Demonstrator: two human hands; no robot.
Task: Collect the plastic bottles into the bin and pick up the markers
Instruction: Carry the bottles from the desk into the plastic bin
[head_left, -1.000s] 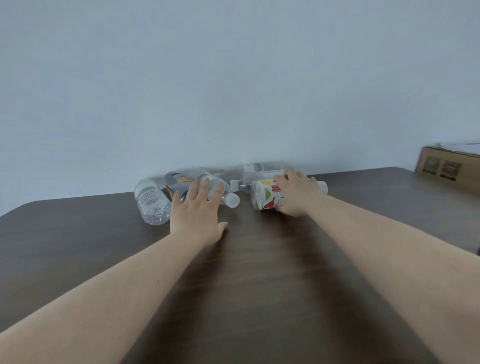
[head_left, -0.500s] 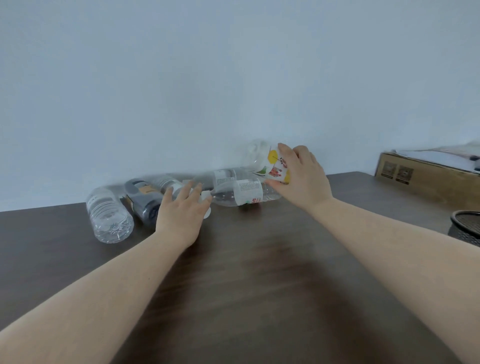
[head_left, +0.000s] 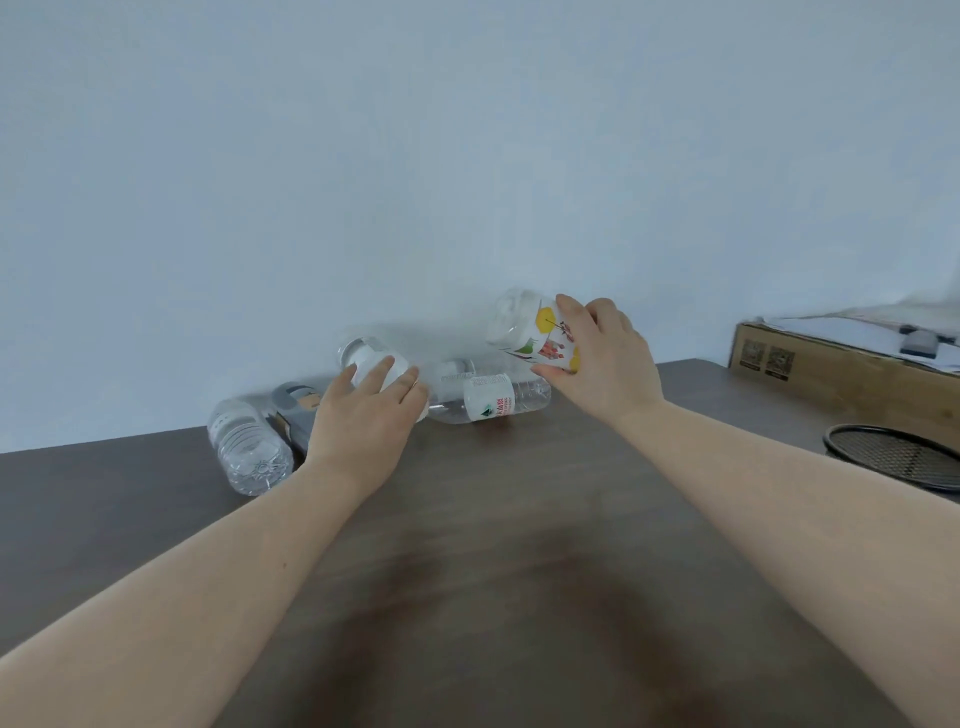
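Observation:
My right hand (head_left: 602, 358) grips a clear bottle with a colourful label (head_left: 524, 325), lifted off the dark table (head_left: 467, 597) and tilted. My left hand (head_left: 363, 415) closes around a clear bottle with a white label (head_left: 366, 358), raised at its far end. On the table by the wall lie a clear bottle with a white and red label (head_left: 493, 397), a grey-labelled bottle (head_left: 298, 405) and a ribbed clear bottle (head_left: 249, 452). No markers can be made out.
A black mesh bin (head_left: 898, 457) shows its rim at the right edge of the table. Behind it stands a cardboard box (head_left: 831, 384) with papers on top. A pale wall runs along the table's far edge.
My right hand has lifted the colourful bottle higher off the table. My left hand has closed on the white-labelled bottle and tipped it up. The view has shifted right, showing more of the bin.

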